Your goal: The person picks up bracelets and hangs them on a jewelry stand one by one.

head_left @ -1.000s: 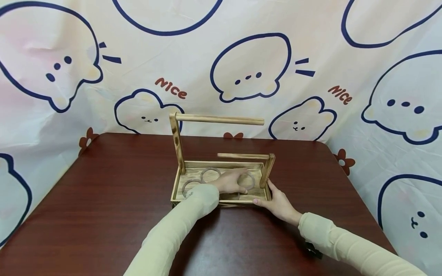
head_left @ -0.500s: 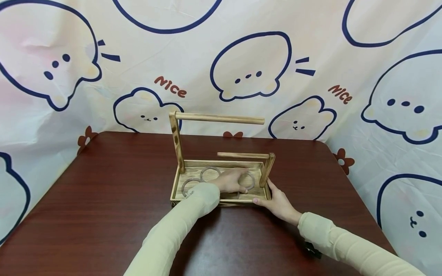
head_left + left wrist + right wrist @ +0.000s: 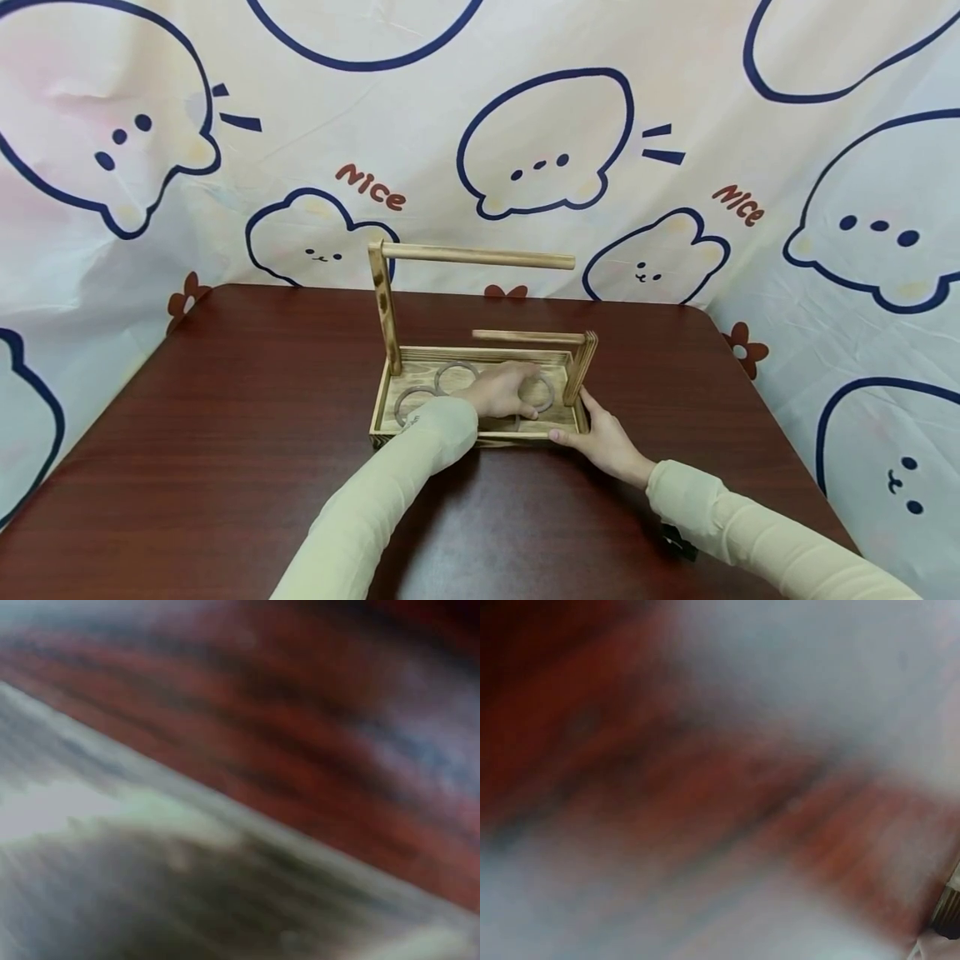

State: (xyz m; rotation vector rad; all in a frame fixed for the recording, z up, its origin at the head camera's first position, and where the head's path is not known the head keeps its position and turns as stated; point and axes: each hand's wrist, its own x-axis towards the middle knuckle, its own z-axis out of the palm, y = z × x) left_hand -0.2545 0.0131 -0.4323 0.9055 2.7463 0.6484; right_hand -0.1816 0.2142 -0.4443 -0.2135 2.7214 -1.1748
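Note:
A shallow wooden tray (image 3: 480,358) stands on the table, with a tall post and rod (image 3: 480,255) at its left end and a shorter post and rod (image 3: 528,337) at its right. Several thin rings lie on its floor, among them a left ring (image 3: 415,402) and a right ring (image 3: 550,393). My left hand (image 3: 498,392) reaches down inside, thumb and fingers spread apart at opposite edges of the right ring. My right hand (image 3: 609,442) grips the tray's front right corner, thumb at the front wall, fingers along the right end.
Around the tray spreads the dark red-brown table (image 3: 247,433). A patterned cloth (image 3: 420,150) hangs behind and at both sides. Below the right sleeve (image 3: 690,500) shows a black object (image 3: 678,542). Both wrist views are mostly blurred.

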